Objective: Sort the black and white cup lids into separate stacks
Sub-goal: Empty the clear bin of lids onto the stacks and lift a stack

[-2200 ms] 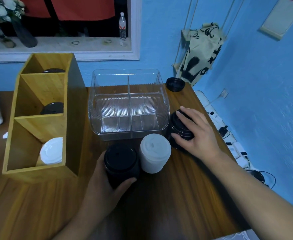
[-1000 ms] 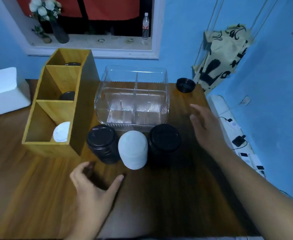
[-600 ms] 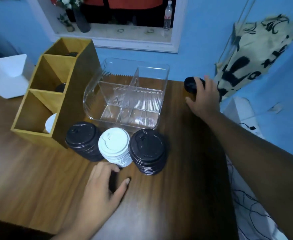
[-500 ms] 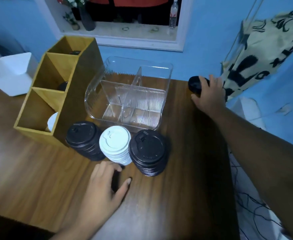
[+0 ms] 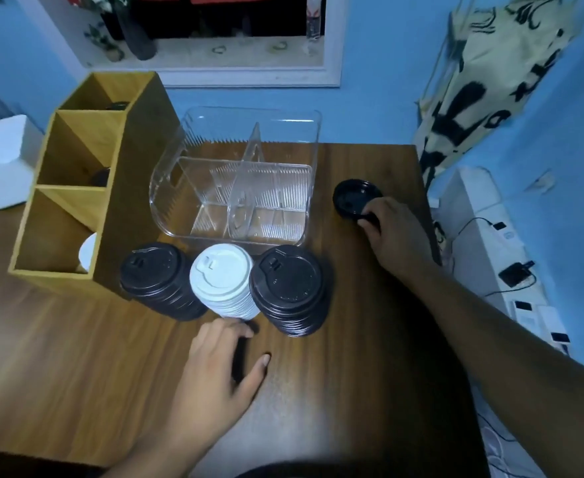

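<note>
Three lid stacks stand in a row on the wooden table: a black stack (image 5: 161, 279) on the left, a white stack (image 5: 223, 281) in the middle and a taller black stack (image 5: 288, 288) on the right. A single upturned black lid (image 5: 352, 200) is pinched at its near edge by my right hand (image 5: 392, 232), right of the clear box. My left hand (image 5: 219, 370) rests on the table just in front of the white stack, fingers loosely curled, holding nothing.
A clear divided box (image 5: 242, 188) stands behind the stacks. A wooden three-compartment organizer (image 5: 76, 198) stands at left, with a white lid (image 5: 87, 251) in its nearest slot and dark lids farther back. The table's right edge runs beside my right hand.
My right hand left the right black stack, reached the lone black lid at the far right corner, gripped it and brought it nearer. My left hand released the left stack and rests on the table.
</note>
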### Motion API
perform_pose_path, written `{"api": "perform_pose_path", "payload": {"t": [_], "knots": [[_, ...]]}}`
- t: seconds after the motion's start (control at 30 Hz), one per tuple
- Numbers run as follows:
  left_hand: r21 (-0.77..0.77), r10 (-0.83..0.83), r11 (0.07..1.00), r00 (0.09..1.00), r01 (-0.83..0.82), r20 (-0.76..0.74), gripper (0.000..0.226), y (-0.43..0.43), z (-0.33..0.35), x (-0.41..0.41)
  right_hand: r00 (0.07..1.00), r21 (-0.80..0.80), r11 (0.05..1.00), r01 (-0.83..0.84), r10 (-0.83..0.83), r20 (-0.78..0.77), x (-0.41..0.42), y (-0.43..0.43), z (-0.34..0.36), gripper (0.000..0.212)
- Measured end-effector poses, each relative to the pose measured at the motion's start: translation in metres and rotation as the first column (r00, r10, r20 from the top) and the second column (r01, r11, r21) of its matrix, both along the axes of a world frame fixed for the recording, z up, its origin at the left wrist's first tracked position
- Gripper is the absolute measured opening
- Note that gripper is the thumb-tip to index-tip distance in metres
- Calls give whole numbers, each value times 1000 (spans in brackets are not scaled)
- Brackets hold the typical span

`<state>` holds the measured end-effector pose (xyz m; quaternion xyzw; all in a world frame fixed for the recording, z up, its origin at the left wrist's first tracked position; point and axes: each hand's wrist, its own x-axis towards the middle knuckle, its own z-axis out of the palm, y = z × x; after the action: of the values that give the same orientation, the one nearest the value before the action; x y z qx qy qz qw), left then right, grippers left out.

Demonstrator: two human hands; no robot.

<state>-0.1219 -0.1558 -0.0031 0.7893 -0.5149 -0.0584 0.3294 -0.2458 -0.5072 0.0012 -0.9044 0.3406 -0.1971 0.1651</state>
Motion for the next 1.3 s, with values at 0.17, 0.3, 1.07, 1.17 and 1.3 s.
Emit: {"api": "perform_pose_path", "payload": {"t": [0.17, 0.3, 1.07, 1.17, 1.3], "knots": [[-8, -94, 996, 995, 94, -16, 31, 2, 0, 1, 973, 410, 911, 50, -137, 184, -51, 95, 27, 21], [-14, -142, 990, 990, 142, -2, 36, 4, -1, 4, 895, 690, 709, 150, -394, 209, -74, 153, 40, 23], [-8, -152, 988, 970, 154, -191, 75, 0, 15, -9, 952, 292, 935, 204, -120, -281, -80, 192, 43, 93], [-27, -160, 987, 968, 157, -192, 76, -5, 19, -15, 978, 407, 901, 148, -72, -197, -92, 192, 47, 101], [-25, -119, 993, 978, 117, -173, 78, -11, 18, -19, 970, 221, 961, 166, -119, -213, -81, 202, 34, 99]]}}
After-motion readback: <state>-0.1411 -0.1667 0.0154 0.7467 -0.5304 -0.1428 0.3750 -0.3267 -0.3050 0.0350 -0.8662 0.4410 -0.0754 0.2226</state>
